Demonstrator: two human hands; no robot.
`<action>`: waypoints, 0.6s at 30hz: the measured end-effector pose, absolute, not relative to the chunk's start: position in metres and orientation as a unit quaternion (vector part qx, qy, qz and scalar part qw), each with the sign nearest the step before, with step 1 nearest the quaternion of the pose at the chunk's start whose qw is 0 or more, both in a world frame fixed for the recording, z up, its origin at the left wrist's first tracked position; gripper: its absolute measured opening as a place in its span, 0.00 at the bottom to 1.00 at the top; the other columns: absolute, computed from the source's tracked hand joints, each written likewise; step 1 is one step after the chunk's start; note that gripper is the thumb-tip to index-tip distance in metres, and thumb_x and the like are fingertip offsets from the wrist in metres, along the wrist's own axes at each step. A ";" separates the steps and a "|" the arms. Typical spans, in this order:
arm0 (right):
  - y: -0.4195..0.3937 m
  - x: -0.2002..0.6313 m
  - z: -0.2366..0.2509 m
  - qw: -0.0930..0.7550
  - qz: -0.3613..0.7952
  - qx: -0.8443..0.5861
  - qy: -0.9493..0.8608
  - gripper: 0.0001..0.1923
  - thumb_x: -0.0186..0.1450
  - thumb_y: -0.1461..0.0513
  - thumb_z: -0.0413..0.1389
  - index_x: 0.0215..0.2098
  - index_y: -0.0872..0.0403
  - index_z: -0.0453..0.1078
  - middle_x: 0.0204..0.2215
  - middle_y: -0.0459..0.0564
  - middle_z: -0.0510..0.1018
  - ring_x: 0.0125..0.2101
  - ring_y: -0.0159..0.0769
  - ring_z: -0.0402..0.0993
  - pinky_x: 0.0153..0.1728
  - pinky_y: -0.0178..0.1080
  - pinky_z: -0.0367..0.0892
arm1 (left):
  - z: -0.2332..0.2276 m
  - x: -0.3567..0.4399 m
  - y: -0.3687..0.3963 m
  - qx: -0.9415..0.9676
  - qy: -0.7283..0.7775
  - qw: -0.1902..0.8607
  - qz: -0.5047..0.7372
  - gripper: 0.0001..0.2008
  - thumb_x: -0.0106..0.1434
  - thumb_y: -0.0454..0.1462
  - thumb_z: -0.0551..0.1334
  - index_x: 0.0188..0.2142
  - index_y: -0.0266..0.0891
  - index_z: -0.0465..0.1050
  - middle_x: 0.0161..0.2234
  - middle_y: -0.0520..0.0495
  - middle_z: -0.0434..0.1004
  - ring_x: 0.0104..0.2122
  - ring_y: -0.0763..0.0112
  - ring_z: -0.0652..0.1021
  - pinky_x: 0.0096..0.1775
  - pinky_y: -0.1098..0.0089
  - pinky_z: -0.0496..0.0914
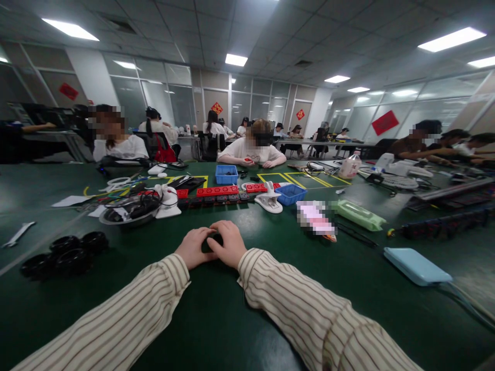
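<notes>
My left hand and my right hand meet on the green table, both closed around a small black round part that shows only between the fingers. Both arms wear striped sleeves. To the left lie several black round parts like it, in a loose cluster on the table.
A metal bowl of cables, red and black strips, two blue bins and a white clamp lie beyond my hands. A light blue case and green pack are to the right, a wrench far left. People sit opposite.
</notes>
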State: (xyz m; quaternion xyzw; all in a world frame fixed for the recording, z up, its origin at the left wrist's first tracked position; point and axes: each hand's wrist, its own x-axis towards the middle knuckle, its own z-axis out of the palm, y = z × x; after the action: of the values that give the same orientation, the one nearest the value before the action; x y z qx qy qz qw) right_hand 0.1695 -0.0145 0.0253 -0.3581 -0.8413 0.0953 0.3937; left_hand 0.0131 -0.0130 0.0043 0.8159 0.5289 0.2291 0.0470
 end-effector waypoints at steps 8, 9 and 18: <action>-0.004 0.164 0.013 0.351 0.086 -0.463 -0.809 0.17 0.57 0.49 0.50 0.32 0.54 0.62 0.31 0.48 0.66 0.34 0.35 0.61 0.36 0.38 0.56 | 0.006 0.028 -0.019 0.794 0.570 -0.014 0.210 0.19 0.44 0.46 0.62 0.34 0.39 0.69 0.35 0.46 0.70 0.40 0.59 0.69 0.50 0.53 0.55; -0.004 0.164 0.013 0.343 0.087 -0.458 -0.816 0.16 0.57 0.49 0.50 0.31 0.54 0.63 0.30 0.47 0.66 0.34 0.34 0.61 0.36 0.38 0.56 | 0.005 0.027 -0.018 0.797 0.567 -0.009 0.206 0.18 0.44 0.45 0.62 0.34 0.39 0.69 0.34 0.46 0.70 0.39 0.60 0.70 0.49 0.55 0.57; -0.013 0.168 0.023 0.324 0.102 -0.312 -0.887 0.10 0.52 0.68 0.50 0.33 0.53 0.65 0.34 0.47 0.69 0.39 0.35 0.62 0.41 0.38 0.56 | -0.004 0.009 -0.006 0.830 0.504 0.066 0.228 0.19 0.46 0.41 0.60 0.39 0.39 0.69 0.41 0.45 0.69 0.43 0.61 0.68 0.47 0.61 0.61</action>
State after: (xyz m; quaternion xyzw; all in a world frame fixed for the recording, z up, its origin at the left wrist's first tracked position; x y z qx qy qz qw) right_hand 0.1678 -0.0125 0.0227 -0.3120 -0.8872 0.1017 0.3243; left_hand 0.0091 -0.0060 -0.0042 0.8305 0.5041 0.2276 0.0662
